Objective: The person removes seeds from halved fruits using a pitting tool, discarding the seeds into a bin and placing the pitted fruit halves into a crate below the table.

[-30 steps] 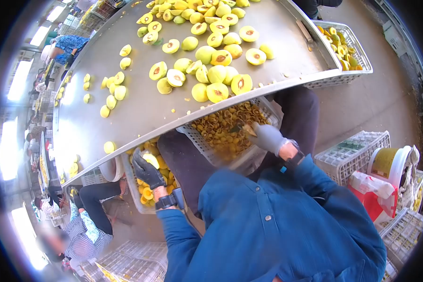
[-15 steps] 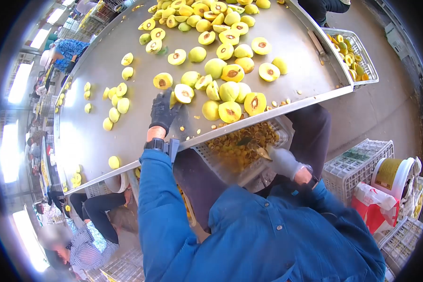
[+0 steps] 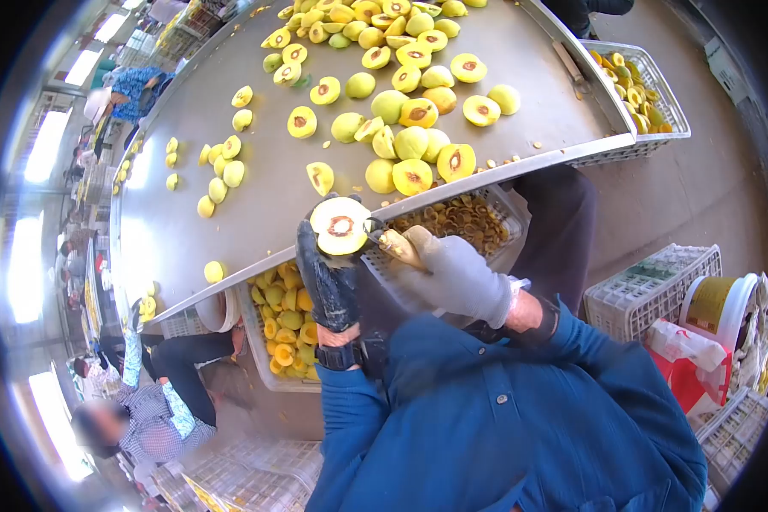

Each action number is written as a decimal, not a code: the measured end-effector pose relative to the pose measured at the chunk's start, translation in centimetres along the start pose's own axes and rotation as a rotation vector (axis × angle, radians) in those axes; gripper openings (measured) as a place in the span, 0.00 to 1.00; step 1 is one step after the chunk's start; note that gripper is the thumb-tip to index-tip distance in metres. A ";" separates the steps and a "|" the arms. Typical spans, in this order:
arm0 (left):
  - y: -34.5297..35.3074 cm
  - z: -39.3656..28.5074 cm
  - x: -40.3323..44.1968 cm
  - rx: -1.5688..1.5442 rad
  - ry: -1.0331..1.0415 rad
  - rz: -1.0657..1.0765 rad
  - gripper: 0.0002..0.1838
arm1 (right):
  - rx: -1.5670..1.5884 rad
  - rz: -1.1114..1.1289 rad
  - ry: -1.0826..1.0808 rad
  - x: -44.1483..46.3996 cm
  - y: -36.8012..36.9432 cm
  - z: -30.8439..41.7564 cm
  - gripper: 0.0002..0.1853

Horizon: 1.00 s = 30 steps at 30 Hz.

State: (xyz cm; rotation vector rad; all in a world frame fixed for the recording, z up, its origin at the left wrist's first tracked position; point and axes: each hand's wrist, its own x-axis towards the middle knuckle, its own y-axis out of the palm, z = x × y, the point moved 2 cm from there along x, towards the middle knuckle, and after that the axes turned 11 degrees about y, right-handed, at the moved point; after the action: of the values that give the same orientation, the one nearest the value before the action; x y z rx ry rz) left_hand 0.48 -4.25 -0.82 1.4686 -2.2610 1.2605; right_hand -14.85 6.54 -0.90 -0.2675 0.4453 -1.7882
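My left hand [image 3: 331, 286], in a dark glove, is closed around a halved yellow peach [image 3: 340, 225] with its cut face and brown pit turned up. In a grey glove, my right hand [image 3: 465, 275] grips the light handle of a pitting knife [image 3: 401, 249]. The knife's curved metal end is at the right edge of the peach half; whether it touches the flesh I cannot tell. Both hands are over my lap, just in front of the metal table [image 3: 273, 183]. Several peach halves [image 3: 411, 177] lie on the table beyond them.
Below the table edge, a crate [image 3: 512, 224] holds brown pits and scraps. A crate of peach halves [image 3: 286, 386] is beside my left leg, another crate [image 3: 681, 134] at the table's right end. A wooden-handled tool [image 3: 565, 64] lies on the table. Co-workers [image 3: 145, 422] are at left.
My left hand has brought a peach half from the table toward my lap. My right hand has moved up and left with the knife, from over the pit crate to the peach.
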 end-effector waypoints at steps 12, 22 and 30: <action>4.2 -6.1 0.6 -1.142 -0.412 -0.285 0.34 | -0.196 -0.317 -0.087 -3.0 -0.9 1.1 0.13; 5.2 -8.4 0.7 -0.423 -0.088 -0.171 0.24 | -0.313 -0.121 0.026 -2.7 -2.0 0.6 0.20; 6.2 -7.6 1.3 -0.632 -0.232 -0.316 0.20 | -0.147 -0.071 -0.048 -2.1 -2.2 0.0 0.17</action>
State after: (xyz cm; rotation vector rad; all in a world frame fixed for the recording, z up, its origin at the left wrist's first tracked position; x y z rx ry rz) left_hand -7.43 1.38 1.20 1.6624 -2.1405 0.2526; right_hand -16.26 9.00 0.16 -0.4328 0.5403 -1.8169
